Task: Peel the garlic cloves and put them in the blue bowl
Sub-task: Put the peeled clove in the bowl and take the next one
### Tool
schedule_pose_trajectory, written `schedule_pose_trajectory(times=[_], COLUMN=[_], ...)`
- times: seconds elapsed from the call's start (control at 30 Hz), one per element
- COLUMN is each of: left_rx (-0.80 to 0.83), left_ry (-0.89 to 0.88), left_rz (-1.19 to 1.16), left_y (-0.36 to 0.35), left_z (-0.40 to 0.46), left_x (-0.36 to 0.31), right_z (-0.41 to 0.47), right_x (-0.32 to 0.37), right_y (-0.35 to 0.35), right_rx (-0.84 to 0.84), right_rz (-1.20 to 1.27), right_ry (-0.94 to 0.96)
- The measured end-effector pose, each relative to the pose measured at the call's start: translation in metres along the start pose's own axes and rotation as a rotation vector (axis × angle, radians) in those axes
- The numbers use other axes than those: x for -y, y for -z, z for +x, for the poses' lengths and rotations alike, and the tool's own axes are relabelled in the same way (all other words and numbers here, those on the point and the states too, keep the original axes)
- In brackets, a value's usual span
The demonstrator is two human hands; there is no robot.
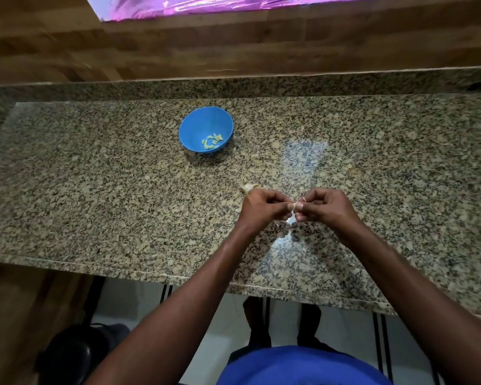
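Granite counter [95, 190]: front edge runs just behind the wrists, raised back lip far ahead, bare stone to either side. Left hand [264, 207] and right hand [322, 205] meet fingertip to fingertip, both pinching one garlic clove [294, 205]. Blue bowl [190, 126], holding peeled cloves [211, 140], stands ahead-left, well apart. Garlic bulb [249, 187] lies just beyond the left knuckles.

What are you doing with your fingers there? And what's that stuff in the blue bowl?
A person is peeling garlic over a speckled stone counter. The left hand and the right hand pinch one small garlic clove between their fingertips, working at its skin. The blue bowl sits farther back on the counter and already holds a few peeled cloves. More garlic lies on the counter just behind the left hand, and bits of papery skin lie under the hands.
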State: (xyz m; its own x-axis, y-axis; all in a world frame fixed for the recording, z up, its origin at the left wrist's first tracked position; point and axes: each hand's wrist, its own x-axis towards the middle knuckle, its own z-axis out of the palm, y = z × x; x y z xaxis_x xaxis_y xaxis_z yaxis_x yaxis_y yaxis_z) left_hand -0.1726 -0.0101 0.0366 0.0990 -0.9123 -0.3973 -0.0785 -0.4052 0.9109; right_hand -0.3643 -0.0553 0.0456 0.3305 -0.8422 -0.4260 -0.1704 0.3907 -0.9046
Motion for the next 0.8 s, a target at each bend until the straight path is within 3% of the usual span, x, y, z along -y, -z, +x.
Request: schedule_pose_trajectory(times=[0.2, 0.4, 0.53, 0.6, 0.7, 0.8], left_rx=[-0.031, -0.142, -0.190, -0.146, -0.136, -0.156], left_ry=[0.178, 0.200, 0.236, 0.172, -0.032, -0.171], left_rz=[-0.183, -0.195, -0.170, -0.120, 0.069, 0.202], left_y=[-0.001, -0.009, -0.013, -0.009, -0.006, -0.007], left_z=[0.002, 0.000, -0.001, -0.003, -0.009, -0.010], left_x=[-0.012, -0.019, -0.026, -0.026, -0.023, -0.022], right_z=[-0.005, -0.005, -0.006, -0.004, 0.001, 0.005], right_x=[0.002, -0.002, -0.005, -0.001, 0.014, 0.024], right_y=[-0.027, -0.032, -0.032, -0.022, -0.009, -0.003], right_rx=[-0.247, -0.339, -0.303, -0.234, -0.087, 0.003], right_rz=[-0.649, -0.657, -0.718, -0.575, -0.005, 0.358], right_ry=[0.376, 0.454, 0.483, 0.358, -0.022, -0.334])
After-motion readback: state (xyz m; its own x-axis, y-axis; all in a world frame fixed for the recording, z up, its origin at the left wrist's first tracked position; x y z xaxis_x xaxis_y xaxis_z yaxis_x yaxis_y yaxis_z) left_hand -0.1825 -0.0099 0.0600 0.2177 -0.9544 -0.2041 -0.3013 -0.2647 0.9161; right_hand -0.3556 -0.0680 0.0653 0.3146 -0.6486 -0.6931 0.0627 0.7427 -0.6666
